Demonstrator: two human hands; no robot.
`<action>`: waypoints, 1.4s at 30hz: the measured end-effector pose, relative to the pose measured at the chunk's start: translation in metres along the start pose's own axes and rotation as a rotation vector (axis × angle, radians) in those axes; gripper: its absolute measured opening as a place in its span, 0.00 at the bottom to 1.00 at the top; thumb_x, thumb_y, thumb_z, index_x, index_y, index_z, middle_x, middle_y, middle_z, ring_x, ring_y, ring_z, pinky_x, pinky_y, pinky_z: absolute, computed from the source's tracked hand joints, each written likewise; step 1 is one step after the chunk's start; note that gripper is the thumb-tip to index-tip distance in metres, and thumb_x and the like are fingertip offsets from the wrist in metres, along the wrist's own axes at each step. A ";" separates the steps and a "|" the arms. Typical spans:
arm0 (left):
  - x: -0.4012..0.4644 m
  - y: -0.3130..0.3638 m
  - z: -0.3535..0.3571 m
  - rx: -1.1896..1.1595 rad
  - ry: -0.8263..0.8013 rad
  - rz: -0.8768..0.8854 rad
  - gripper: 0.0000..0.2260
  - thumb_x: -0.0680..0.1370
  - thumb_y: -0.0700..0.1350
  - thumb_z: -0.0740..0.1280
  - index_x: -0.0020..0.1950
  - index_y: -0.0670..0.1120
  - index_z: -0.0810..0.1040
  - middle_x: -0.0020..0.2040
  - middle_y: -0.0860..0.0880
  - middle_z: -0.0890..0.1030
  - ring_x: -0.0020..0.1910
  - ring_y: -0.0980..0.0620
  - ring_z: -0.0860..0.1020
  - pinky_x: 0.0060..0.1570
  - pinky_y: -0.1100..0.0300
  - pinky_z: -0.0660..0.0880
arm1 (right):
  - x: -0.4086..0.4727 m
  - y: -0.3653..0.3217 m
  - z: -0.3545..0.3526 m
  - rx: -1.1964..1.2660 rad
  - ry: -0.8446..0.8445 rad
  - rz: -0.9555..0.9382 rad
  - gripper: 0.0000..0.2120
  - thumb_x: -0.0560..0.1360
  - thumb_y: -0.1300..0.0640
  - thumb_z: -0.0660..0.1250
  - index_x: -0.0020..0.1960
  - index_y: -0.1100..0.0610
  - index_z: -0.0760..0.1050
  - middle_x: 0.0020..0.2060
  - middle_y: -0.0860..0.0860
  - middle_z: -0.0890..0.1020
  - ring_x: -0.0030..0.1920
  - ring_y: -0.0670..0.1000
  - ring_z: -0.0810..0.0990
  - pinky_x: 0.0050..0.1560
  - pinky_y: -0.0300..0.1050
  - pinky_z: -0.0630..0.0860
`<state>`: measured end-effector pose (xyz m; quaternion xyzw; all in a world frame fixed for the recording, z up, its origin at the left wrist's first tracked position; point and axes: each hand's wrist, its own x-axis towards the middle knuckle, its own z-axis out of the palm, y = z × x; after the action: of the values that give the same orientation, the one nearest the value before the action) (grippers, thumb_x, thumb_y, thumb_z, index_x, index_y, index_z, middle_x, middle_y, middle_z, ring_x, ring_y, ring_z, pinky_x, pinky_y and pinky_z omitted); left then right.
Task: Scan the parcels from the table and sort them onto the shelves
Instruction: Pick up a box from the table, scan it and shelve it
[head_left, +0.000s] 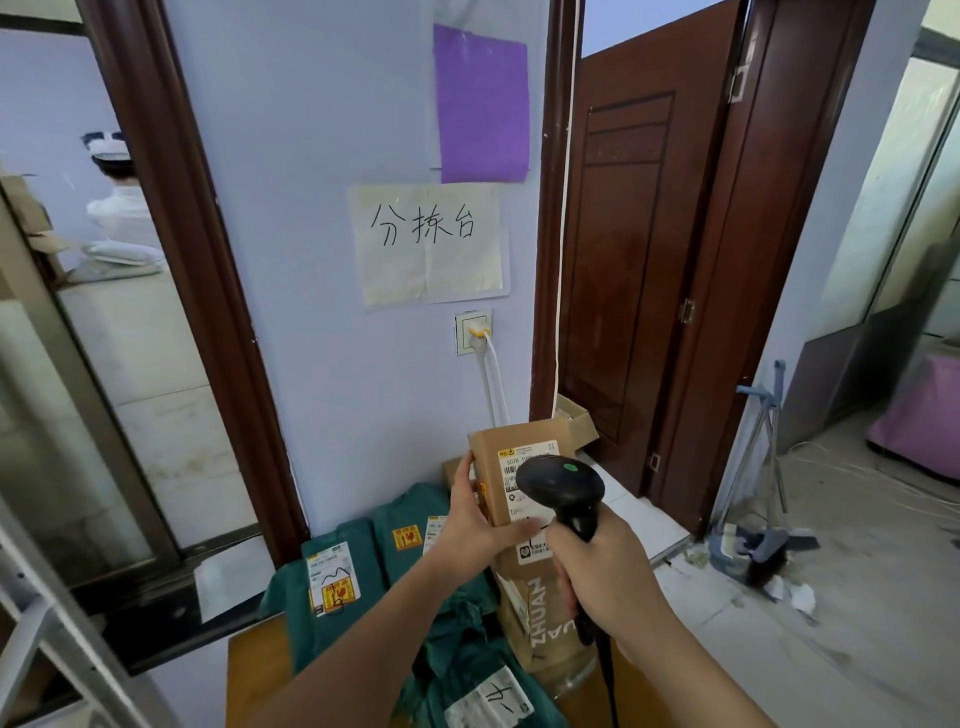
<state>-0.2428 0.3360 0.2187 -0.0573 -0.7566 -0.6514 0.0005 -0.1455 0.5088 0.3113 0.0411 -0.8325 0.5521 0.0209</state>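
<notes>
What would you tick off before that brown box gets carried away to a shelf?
1. Left hand holds the brown box firmly: ok.
2. Right hand grips the scanner: ok.
3. Scanner aimed at the box's label: ok.
4. Scan registered: cannot tell, though a green light shows on the scanner.
5. Target shelf free: cannot tell.
6. Green parcels left on the table: ok.

— What's on the worktop (254, 675)?
— Green bagged parcels (332, 577) cover most of it, piled over one another from the far edge to the near edge, each with a white label.
— Anything else?
— A brown paper parcel (545, 618) lies along the right side, touching the green ones. Bare wood shows at the near left corner.
</notes>
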 end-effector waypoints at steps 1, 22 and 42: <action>0.000 -0.001 -0.001 -0.002 0.009 -0.003 0.59 0.67 0.47 0.85 0.83 0.60 0.45 0.69 0.56 0.76 0.63 0.58 0.81 0.60 0.56 0.82 | -0.001 -0.001 0.000 0.011 -0.001 0.001 0.10 0.76 0.59 0.65 0.36 0.55 0.71 0.21 0.48 0.73 0.22 0.49 0.73 0.31 0.48 0.76; -0.096 -0.015 -0.050 -0.234 0.371 -0.120 0.41 0.73 0.37 0.79 0.77 0.56 0.59 0.62 0.52 0.82 0.56 0.52 0.85 0.46 0.59 0.83 | -0.056 -0.018 0.020 -0.050 -0.319 -0.048 0.10 0.80 0.58 0.65 0.40 0.56 0.72 0.22 0.52 0.73 0.22 0.50 0.74 0.33 0.49 0.79; -0.437 0.006 -0.062 -0.158 1.077 -0.184 0.48 0.69 0.57 0.82 0.82 0.57 0.58 0.66 0.54 0.80 0.58 0.52 0.85 0.60 0.50 0.83 | -0.217 -0.042 0.078 0.013 -1.024 -0.247 0.06 0.81 0.58 0.63 0.46 0.59 0.71 0.26 0.54 0.71 0.24 0.54 0.71 0.29 0.48 0.74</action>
<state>0.1872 0.2378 0.2007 0.3505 -0.6002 -0.6408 0.3261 0.0755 0.4304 0.3018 0.4035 -0.7215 0.4601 -0.3240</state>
